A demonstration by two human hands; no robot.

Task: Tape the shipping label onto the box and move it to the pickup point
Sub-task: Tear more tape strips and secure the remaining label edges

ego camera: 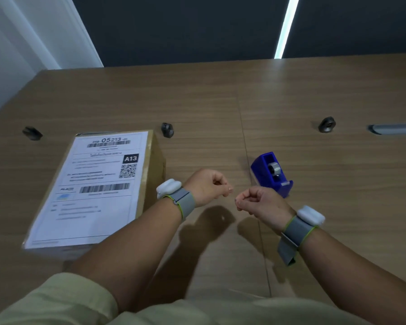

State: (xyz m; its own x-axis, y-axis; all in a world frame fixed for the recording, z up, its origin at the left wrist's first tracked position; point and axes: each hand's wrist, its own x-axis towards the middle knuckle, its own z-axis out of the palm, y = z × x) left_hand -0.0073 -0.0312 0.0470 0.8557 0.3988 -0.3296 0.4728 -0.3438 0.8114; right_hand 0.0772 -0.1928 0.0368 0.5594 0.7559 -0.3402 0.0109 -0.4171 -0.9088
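Wooden table (291, 95): label's (96, 186) long axis runs away, top farthest.

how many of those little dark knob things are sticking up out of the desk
3, in a row across the desk: one dark knob far left, one just past the box's far right corner, one right, beyond the blue tape dispenser. The box might hide more.

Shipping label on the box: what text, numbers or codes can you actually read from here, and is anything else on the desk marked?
"05213", large digits at the top of the white paper shipping label lying on the brown cardboard box; the small characters around them are blurred.
"A13", white on a black square at the label's right edge.
Barcodes, QR code, logo and address lines: too small or blurred to read.
Blue plastic tape dispenser: no legible marking.
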